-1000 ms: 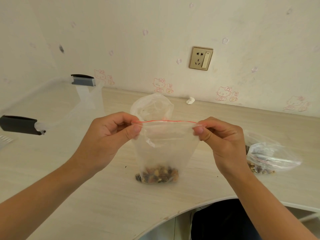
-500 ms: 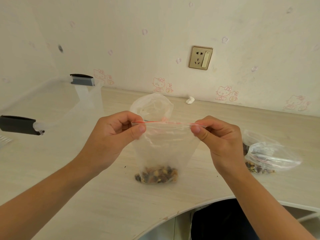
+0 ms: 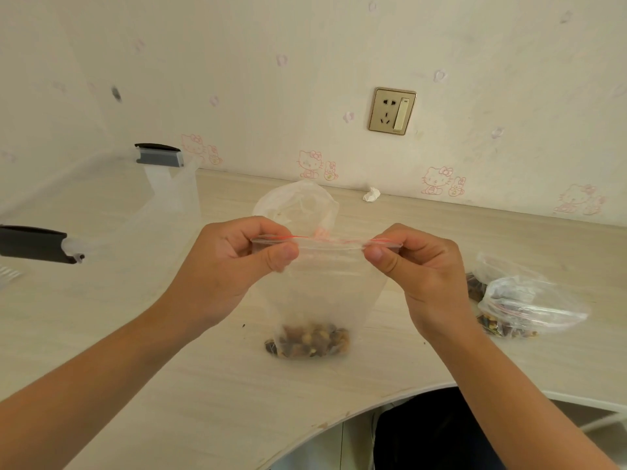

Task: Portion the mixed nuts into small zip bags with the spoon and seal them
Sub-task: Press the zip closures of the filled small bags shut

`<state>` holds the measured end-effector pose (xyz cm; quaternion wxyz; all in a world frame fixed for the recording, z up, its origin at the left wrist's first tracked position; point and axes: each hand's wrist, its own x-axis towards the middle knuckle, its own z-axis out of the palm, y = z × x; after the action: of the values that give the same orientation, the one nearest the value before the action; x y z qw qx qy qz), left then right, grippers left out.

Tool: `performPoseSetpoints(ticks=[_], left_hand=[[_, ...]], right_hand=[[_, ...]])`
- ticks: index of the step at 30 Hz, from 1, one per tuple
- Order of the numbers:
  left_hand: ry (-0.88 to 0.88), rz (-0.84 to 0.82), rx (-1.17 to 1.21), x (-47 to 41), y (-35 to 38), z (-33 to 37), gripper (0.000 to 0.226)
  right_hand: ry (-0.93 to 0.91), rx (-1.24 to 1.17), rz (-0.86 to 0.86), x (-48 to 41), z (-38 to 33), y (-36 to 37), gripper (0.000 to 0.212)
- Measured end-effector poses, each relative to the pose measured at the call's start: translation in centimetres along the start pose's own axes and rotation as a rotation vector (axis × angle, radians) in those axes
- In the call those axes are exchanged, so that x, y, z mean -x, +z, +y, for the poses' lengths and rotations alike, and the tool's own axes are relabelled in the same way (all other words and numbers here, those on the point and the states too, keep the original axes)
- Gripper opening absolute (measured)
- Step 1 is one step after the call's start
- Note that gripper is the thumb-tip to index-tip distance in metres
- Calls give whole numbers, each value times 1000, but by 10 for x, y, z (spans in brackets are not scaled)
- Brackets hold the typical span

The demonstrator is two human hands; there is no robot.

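Evidently the sealing step is in hand. Nearest, the pale wood-grain table [image 3: 203,385] curves round the person's lap. Above it the left hand [image 3: 230,266] pinches the left end of the mouth of a small clear plastic zip bag [image 3: 322,293] with a thin red line along its top, thumb in front and fingers curled behind. The right hand [image 3: 417,276] pinches the right end the same way. The bag hangs upright between them, and a small heap of brown mixed nuts [image 3: 308,340] sits in its bottom, at or just above the tabletop.

The strip between the two thumbs lies flat, but I cannot tell whether it is pressed closed. The next move probably calls for sliding a pinch along the strip from one end to the other, pressing firmly and keeping the bag upright so the nuts stay low.

Farther right, a pile of clear filled zip bags [image 3: 529,307] lies on the table. Just behind the held bag stands a larger clear plastic bag [image 3: 298,201]. At far left is a clear plastic box with dark clips [image 3: 159,154]. No spoon is in view.
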<state>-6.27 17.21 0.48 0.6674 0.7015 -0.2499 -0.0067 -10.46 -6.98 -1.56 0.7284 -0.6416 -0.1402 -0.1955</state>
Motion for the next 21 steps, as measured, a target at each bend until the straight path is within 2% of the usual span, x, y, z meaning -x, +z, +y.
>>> performPoseSetpoints(ticks=[1, 4, 8, 12, 16, 21], left_hand=[[0, -20, -18, -2, -1, 2, 8], [14, -69, -98, -4, -2, 8, 12], [74, -59, -335, -4, -2, 14, 8], [173, -98, -533, -4, 2, 23, 26], [177, -79, -567, -4, 3, 30, 27], [49, -135, -495, -6, 1, 30, 17]], right_hand=[[8, 13, -22, -1, -2, 0, 3], [3, 73, -55, -1, -1, 1, 11], [-34, 161, -76, -2, -2, 2, 4], [-85, 229, -42, -2, -1, 2, 10], [-107, 257, -71, -3, -2, -1, 9], [-80, 267, -131, -4, -2, -8, 8]])
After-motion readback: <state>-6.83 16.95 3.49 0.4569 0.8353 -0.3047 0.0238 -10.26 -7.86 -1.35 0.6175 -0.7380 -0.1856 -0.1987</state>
